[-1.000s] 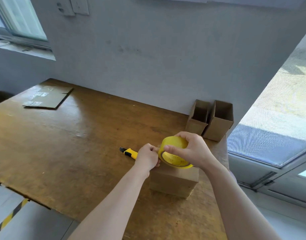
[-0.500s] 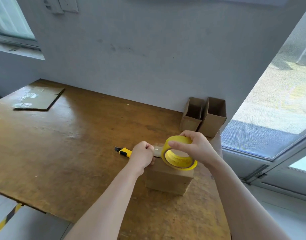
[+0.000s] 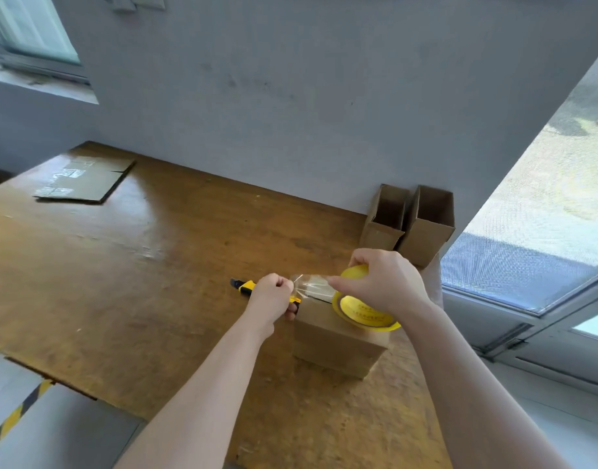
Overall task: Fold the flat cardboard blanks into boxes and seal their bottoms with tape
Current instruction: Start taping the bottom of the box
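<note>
One flat cardboard blank (image 3: 84, 179), perhaps a thin stack, lies unfolded at the far left of the table (image 3: 138, 282); a yellow knife (image 3: 244, 286) lies further right, its near end hidden behind the left hand (image 3: 273, 296), which is clenched and pinches the free end of the clear tape strip (image 3: 312, 286); a second ago this hand was right against the roll, and now a stretch of tape spans the gap above the box (image 3: 338, 343), which sits on the near right of the table with its flap seam uppermost; the yellow tape roll (image 3: 363, 311) has shifted right over the box, grasped by the right hand (image 3: 387, 282) with fingers curled over its rim; enough tape seems drawn to lay along the seam; two open boxes (image 3: 426, 228) stand far right by the wall.
</note>
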A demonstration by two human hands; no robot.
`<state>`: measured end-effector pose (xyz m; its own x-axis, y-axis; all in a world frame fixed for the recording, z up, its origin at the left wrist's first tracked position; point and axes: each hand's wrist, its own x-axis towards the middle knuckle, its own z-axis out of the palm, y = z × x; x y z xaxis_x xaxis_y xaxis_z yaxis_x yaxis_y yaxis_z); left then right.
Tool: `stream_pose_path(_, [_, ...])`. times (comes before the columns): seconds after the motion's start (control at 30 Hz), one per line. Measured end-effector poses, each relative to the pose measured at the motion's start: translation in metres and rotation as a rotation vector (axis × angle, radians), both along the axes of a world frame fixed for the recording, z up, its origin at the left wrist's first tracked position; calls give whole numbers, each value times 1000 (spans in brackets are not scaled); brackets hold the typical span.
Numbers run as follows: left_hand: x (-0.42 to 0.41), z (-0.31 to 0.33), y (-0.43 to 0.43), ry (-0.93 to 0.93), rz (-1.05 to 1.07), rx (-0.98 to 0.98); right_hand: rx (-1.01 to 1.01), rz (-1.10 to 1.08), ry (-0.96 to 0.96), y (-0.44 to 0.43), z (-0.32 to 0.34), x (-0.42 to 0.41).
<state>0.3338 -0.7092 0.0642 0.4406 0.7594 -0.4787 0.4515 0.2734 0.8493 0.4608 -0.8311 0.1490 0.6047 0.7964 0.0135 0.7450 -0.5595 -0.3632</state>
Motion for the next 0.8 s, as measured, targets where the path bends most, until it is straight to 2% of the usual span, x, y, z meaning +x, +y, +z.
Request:
stream_pose_path(0.37, [6,-10,12,89,-162,-126,-63,23,-95,8,-3,-16])
stream_pose_path(0.8, [13,-12,2,205,-247,-210,-73,70,-90,11,-3,-15])
